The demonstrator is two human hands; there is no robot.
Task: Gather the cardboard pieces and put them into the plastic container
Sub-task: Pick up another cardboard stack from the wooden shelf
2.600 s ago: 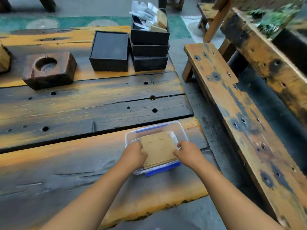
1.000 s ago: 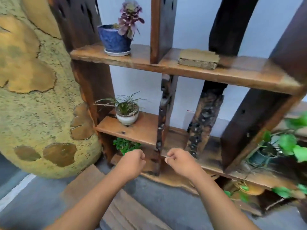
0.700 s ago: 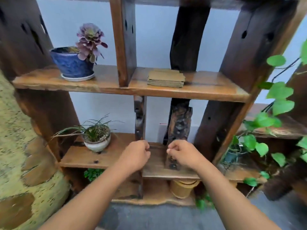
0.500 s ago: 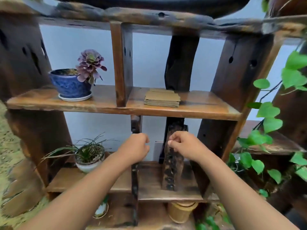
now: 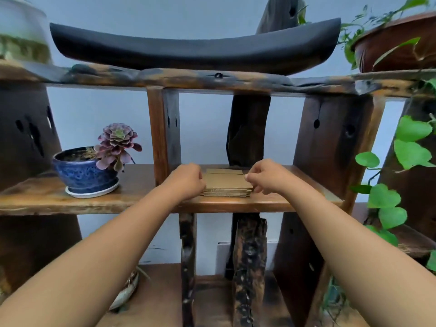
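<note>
where cardboard stack (image 5: 226,185) sits — hands (image 5: 188,179) alongside

No readable text, labels, brands, numbers or signs appear anywhere.

We cannot see the left edge of the cardboard stack (image 5: 226,185), because the left hand (image 5: 186,182) covers it, and its fingers curl out of sight. The right hand (image 5: 265,177) hides the stack's right corner; whether either hand touches the cardboard we cannot tell. Above the stack, the brown pot (image 5: 398,43) is cut off by the frame's right edge. Below it, a pale object (image 5: 126,291) is mostly behind the left forearm.
</note>
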